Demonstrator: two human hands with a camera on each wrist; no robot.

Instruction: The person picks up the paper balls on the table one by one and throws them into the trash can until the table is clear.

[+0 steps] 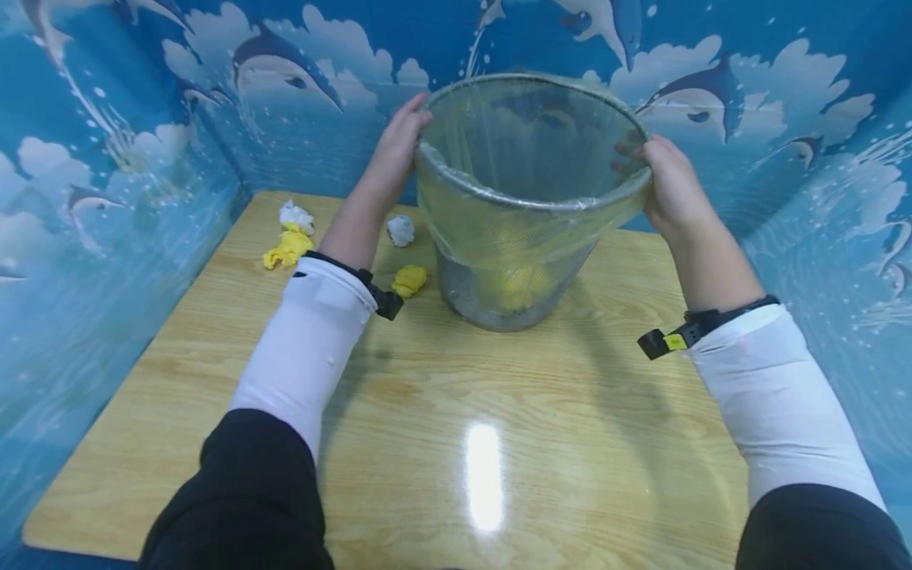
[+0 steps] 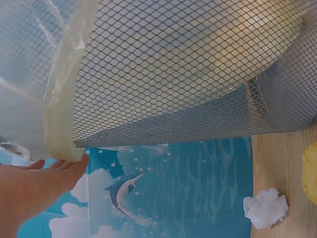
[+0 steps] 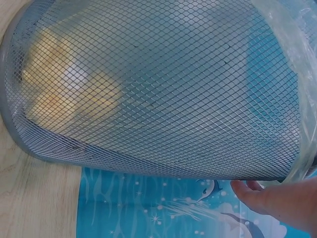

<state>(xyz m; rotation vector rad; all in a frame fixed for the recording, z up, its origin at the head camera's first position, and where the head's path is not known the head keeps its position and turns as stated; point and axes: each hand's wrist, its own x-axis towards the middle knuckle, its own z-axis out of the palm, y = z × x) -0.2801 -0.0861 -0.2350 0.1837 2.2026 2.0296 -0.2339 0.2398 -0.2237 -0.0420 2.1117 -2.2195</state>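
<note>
A grey mesh wastebasket (image 1: 499, 305) stands on the wooden table, lined with a translucent yellowish plastic bag (image 1: 456, 218) folded over its rim. On the left side of the rim, my left hand (image 1: 399, 142) holds the bag-covered edge; its fingertips meet the bag's fold in the left wrist view. Opposite, my right hand (image 1: 670, 178) grips the rim, and its fingers show through the bag inside. Yellow crumpled pieces (image 3: 52, 79) and a whitish one lie at the bottom, blurred behind the mesh.
Left of the basket lie a white crumpled ball (image 1: 400, 230) and a yellow one (image 1: 409, 281). Farther left, another white ball (image 1: 295, 216) touches a yellow crumpled piece (image 1: 288, 248). Dolphin-printed blue sheets (image 1: 299, 150) surround the table (image 1: 399, 443).
</note>
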